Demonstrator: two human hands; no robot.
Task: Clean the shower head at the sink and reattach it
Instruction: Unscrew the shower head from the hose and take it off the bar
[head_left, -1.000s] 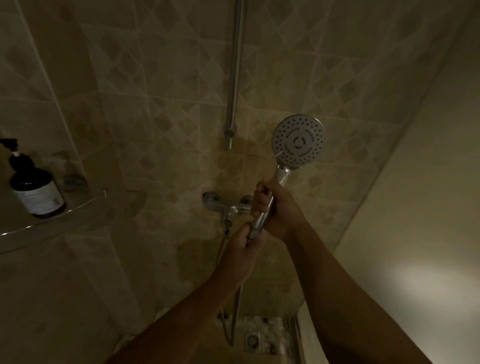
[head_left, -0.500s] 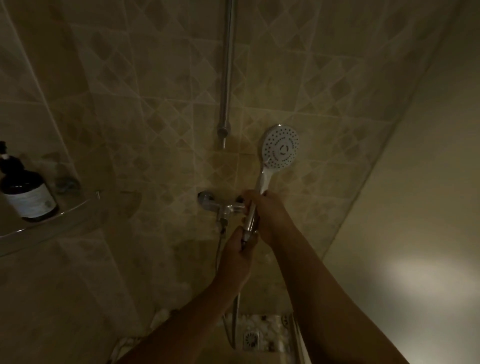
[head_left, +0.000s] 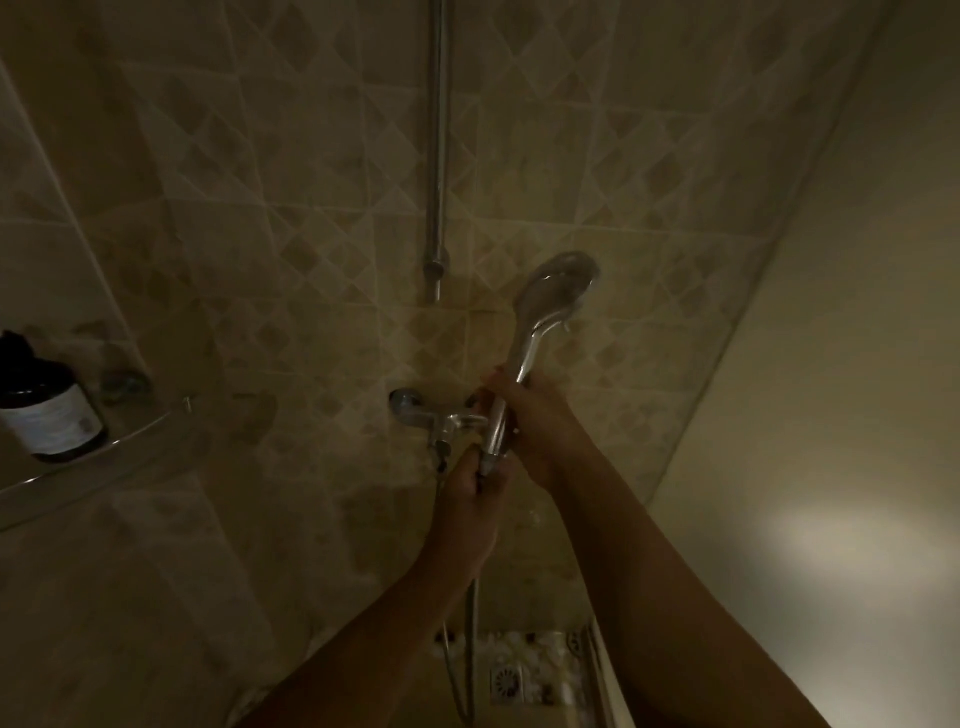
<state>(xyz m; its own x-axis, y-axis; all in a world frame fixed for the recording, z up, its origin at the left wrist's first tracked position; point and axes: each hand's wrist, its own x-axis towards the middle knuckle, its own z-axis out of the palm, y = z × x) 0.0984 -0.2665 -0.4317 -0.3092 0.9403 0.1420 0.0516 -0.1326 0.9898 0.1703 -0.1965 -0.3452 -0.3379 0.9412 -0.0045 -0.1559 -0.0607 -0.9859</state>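
Gripping shower head (head_left: 556, 291), both hands (head_left: 540, 421)

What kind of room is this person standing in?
Most likely a tiled shower stall: a hand-held shower head, a wall-mounted mixer tap, and a floor drain.

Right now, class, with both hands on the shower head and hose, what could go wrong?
1. The shower head is held only by its handle in the right hand; a slipping grip could knock it against the mixer tap just beside it.
2. The left hand pinches the hose joint; turning it crookedly might cross the thread.
3. The light is dim, so the joint is hard to see.
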